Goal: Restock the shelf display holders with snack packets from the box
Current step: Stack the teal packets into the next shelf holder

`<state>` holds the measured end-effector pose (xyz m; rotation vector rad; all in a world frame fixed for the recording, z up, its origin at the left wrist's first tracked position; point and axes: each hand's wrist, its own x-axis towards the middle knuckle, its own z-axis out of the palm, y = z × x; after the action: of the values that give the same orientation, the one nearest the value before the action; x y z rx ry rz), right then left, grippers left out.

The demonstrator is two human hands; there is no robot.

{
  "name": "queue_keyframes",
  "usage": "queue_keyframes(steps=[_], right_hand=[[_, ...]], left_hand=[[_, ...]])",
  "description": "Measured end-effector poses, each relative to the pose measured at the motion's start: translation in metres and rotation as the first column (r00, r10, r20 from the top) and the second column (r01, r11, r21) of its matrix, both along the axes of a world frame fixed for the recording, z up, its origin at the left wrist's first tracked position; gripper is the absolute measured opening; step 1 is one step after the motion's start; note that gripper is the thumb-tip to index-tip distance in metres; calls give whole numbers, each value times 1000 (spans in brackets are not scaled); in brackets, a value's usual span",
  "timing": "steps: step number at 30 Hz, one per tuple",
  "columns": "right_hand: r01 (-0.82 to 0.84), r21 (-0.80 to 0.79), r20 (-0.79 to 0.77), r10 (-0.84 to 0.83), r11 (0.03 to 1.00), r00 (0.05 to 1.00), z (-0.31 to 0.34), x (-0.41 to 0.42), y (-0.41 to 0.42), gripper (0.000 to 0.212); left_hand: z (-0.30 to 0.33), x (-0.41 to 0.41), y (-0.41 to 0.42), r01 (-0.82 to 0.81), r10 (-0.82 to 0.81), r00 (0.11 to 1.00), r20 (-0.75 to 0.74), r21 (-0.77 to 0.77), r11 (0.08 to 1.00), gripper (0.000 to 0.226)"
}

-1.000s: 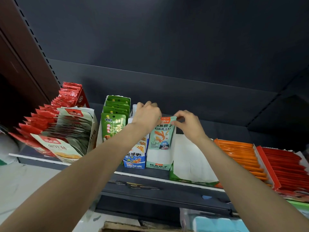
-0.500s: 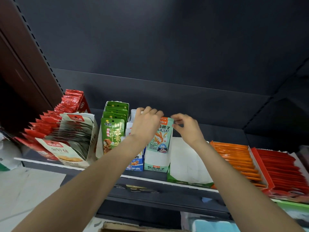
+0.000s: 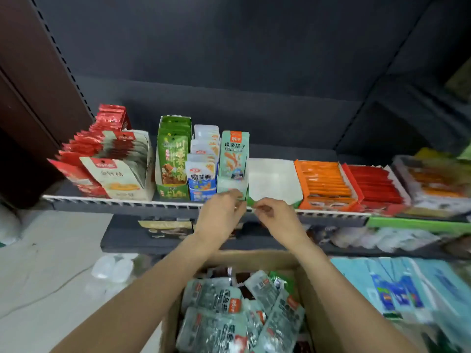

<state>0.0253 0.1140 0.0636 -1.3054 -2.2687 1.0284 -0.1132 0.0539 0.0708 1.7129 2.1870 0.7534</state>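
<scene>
A teal snack packet [image 3: 234,154] stands upright in its narrow display holder [image 3: 230,186] on the shelf [image 3: 127,201]. My left hand [image 3: 221,213] is in front of that holder at the shelf's edge, fingers loosely curled and holding nothing. My right hand [image 3: 275,216] hovers beside it, below the green front corner of a white holder [image 3: 274,179] with no packets in it. This hand also holds nothing. Below my arms, an open cardboard box [image 3: 314,289] is full of similar teal packets [image 3: 229,314].
Left of the teal holder stand blue-white packets [image 3: 202,171], green packets [image 3: 173,159], a cream box [image 3: 114,174] and red packets [image 3: 102,138]. To the right lie an orange tray [image 3: 323,182] and a red tray [image 3: 374,184]. Light blue packs [image 3: 395,289] sit lower right.
Both hands let go of the teal packet's top and dropped to the shelf's front edge. The view tilted down, bringing the box of packets into sight.
</scene>
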Motion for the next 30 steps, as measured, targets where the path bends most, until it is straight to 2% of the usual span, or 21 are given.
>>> queue_keyframes(steps=[6,9,11,14,17,20,23,26,28,30], right_hand=[[76,-127,271,-39,989,962,-72,39,-76,23],[104,-198,414,-13,975,910,-103,58,-101,37],[113,-285,449,29,952,893,-121,70,-113,54],[137,-332,473,39,933,880,-143,82,-123,72],[214,-409,533,41,887,845,-160,85,-126,86],[255,-476,505,24,842,862,-169,81,-124,89],[185,-362,450,-2,914,893,-166,83,-122,69],[149,-251,427,-29,957,904,-154,93,-114,45],[138,-171,420,-55,976,906,-147,101,-105,44],[119,-168,368,-50,978,929,-139,108,-94,48]], left_hand=[[-79,16,-75,78,-42,992,118,-319,944,31],[-103,26,-104,104,-61,985,163,-273,956,51],[-111,34,-117,164,-145,985,96,-239,957,53],[-129,42,-127,271,-297,955,1,-410,871,49],[-150,43,-126,254,-251,963,96,-633,731,70],[-161,45,-125,240,-253,963,93,-721,650,85],[-161,53,-123,160,-229,974,-1,-710,685,78],[-157,63,-114,102,-153,987,-46,-560,822,61],[-155,76,-104,139,-169,985,-40,-400,906,68],[-152,92,-94,154,-162,987,-9,-271,950,84]])
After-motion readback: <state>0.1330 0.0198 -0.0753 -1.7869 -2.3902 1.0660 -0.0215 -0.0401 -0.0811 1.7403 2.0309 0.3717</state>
